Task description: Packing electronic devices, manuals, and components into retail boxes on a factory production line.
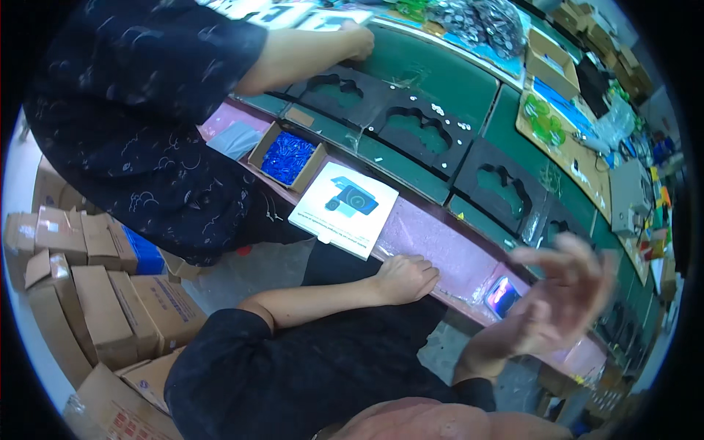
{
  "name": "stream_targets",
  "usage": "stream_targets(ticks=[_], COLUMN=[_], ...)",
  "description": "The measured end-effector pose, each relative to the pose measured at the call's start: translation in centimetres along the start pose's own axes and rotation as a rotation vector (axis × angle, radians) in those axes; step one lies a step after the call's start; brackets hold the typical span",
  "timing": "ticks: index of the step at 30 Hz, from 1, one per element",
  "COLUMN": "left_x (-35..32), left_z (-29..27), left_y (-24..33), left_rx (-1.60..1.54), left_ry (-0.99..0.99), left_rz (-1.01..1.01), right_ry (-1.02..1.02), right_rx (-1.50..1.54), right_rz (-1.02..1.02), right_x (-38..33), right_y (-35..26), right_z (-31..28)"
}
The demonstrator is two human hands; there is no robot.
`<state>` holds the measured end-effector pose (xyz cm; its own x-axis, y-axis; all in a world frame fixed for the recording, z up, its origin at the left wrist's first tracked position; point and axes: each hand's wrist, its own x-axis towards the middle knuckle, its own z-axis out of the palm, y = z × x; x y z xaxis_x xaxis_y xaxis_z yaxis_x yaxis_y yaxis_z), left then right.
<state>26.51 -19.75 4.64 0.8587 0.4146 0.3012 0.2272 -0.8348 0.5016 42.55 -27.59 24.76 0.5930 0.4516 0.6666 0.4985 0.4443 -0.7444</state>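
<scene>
My left hand (408, 280) rests at the edge of the pink ledge (433, 231), its fingers curled into a fist with nothing showing in them. Just beyond it lies a white box (345, 209) with a picture of a dark device on its lid. My right hand (565, 293) is raised over the ledge at the right. It is blurred, but its fingers are apart and no object shows in it. Nearest to that hand is a phone (502, 297) with a lit screen, lying on the ledge.
A small carton (287, 158) of blue pieces stands left of the white box. Black cut-out trays (422, 132) line the green bench (469, 95). At the left, a co-worker in a dark patterned shirt reaches a hand (357, 40) across. Brown cartons (110, 308) are stacked on the floor.
</scene>
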Motion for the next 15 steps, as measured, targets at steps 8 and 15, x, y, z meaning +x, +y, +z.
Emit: stream_targets(ticks=[8, 15], left_x=[0.2, 1.2], left_z=[-1.0, -0.2], left_y=[-0.2, -0.7], left_rx=[-0.001, -0.011], left_ry=[-0.014, 0.034], left_rz=[0.007, 0.026], right_ry=[-0.129, -0.097], right_rx=[-0.274, -0.306], right_rz=[-0.399, -0.533], right_x=[7.5, 10.3], right_y=[1.9, 3.7], right_z=[-8.4, -13.7])
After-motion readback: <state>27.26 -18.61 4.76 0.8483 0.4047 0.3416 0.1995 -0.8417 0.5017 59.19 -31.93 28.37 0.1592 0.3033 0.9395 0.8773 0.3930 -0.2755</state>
